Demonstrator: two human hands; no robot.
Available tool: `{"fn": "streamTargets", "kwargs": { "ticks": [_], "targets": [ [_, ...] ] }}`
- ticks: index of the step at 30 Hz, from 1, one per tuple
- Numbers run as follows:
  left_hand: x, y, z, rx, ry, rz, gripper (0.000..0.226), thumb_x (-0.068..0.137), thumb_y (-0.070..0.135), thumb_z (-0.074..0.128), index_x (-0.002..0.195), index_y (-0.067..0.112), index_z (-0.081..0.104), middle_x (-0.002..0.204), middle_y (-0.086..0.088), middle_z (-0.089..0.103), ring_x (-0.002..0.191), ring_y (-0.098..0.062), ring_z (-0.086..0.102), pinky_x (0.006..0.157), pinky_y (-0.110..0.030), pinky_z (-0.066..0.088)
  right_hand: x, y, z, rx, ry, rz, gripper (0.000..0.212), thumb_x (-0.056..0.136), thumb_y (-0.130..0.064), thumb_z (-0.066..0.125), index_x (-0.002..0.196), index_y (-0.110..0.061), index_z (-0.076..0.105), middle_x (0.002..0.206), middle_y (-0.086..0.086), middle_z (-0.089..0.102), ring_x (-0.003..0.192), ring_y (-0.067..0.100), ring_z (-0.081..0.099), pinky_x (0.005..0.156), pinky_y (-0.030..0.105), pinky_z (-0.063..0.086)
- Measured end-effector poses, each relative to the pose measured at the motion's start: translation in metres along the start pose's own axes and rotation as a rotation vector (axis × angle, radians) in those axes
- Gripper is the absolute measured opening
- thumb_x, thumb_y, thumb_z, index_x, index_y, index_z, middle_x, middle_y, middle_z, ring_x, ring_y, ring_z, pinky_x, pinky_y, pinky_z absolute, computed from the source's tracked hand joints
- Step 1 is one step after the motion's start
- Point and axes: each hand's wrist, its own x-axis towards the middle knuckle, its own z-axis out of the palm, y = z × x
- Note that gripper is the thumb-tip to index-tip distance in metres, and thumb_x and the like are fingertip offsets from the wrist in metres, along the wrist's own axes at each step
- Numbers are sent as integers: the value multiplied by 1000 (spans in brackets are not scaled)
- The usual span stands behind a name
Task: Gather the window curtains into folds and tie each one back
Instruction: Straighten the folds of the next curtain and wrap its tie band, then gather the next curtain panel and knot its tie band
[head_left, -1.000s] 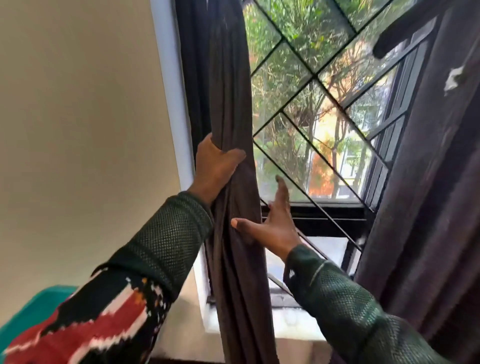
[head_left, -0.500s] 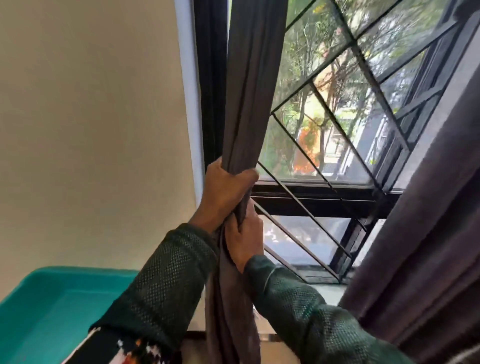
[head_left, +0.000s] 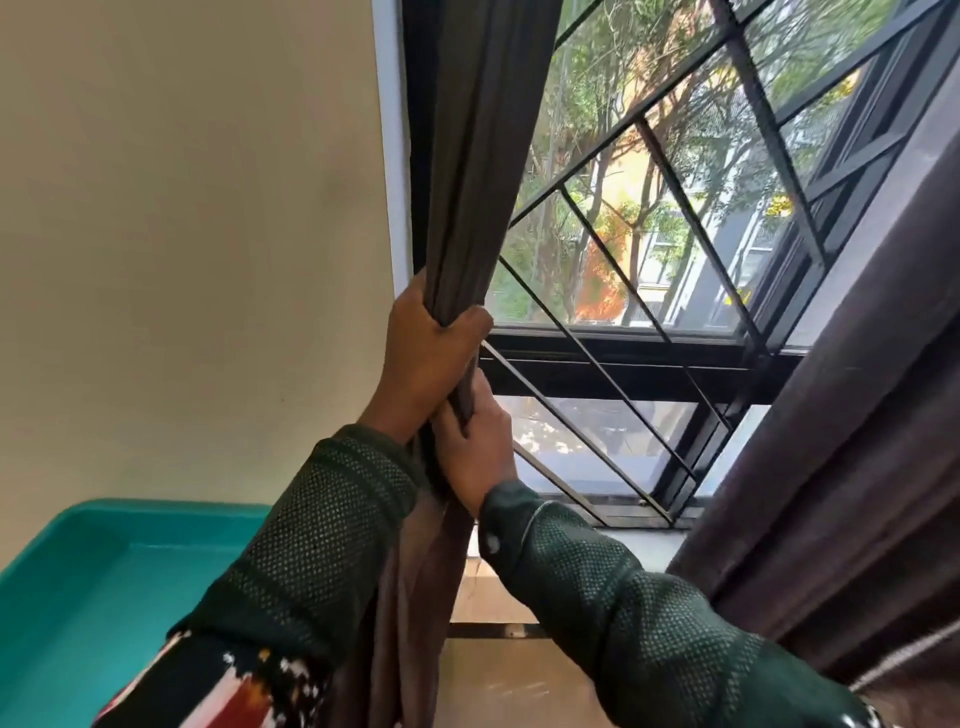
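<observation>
The left curtain (head_left: 483, 156), bunched against the window frame (head_left: 415, 156), is being squeezed by the left hand (head_left: 426, 358) above and right hand (head_left: 475, 447) below, both fully closed; loosening either risks spilling folds.

Matt grey cloth curtain (head_left: 478, 156); smooth black metal window bars (head_left: 670, 171) at two o'clock; glossy teal plastic tub (head_left: 104, 561) at eight o'clock.

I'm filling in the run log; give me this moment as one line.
left hand: gripping left curtain bunched | right hand: gripping just below | tie: none visible | right curtain: hanging loose
</observation>
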Motion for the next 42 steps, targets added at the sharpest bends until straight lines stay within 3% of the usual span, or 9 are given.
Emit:
{"fn": "streamTargets", "kwargs": {
  "ticks": [6,9,12,15,18,24,30,38,42],
  "targets": [
    [6,-2,-19,253,207,87,51,67,21,69,113,13,47,103,-4,57,86,-18,55,67,-12,42,-1,13,-63,-343,-437,-6,43,79,-28,72,118,-19,55,84,-4,57,71,12,55,75,28,49],
    [4,13,-7,518,436,202,86,66,22,75,137,8,30,136,-15,37,123,-32,39,101,-35,34,11,2,-98,-454,-432,-66,33,82,-23,69,113,-15,61,81,-9,56,67,12,54,74,28,49],
    [-2,43,22,613,381,526,86,70,23,69,139,19,18,142,-19,27,130,-34,25,105,-41,21,33,-30,-141,-507,-379,-221,4,84,-18,65,88,-18,67,67,-18,51,58,-2,48,61,13,40],
    [4,83,60,619,233,807,59,67,13,66,122,18,46,131,-10,38,119,-31,35,97,-41,30,55,-75,-191,-586,-284,-337,8,86,-22,61,89,-21,68,66,-20,50,58,-9,44,60,13,36],
    [19,140,104,456,-11,860,29,72,14,48,94,24,63,99,-9,64,91,-33,59,78,-44,50,69,-121,-252,-650,-65,-507,26,78,-38,50,76,-19,68,59,-14,53,60,10,54,64,35,49],
    [40,300,208,373,-96,1100,36,61,28,35,79,25,66,79,-2,67,76,-28,61,70,-41,50,95,-208,-408,-899,306,-787,33,69,-43,39,46,-20,33,47,-6,38,55,21,43,58,36,42],
    [61,432,285,295,-59,1265,26,65,14,45,79,18,68,71,4,63,74,-14,59,68,-20,46,122,-284,-539,-984,482,-874,29,82,-31,62,54,-30,54,60,-5,53,68,24,53,69,37,50],
    [107,516,327,534,182,1260,16,78,22,66,92,16,68,90,-5,65,90,-24,61,77,-28,46,172,-329,-639,-973,697,-857,22,81,-26,62,102,-20,65,88,2,62,91,25,61,85,36,50],
    [137,523,332,526,288,1001,86,55,71,70,115,12,51,115,-16,57,106,-33,54,87,-39,46,193,-319,-673,-916,753,-695,51,80,-30,65,125,-13,49,120,13,59,112,31,55,93,36,45]
  ]
}}
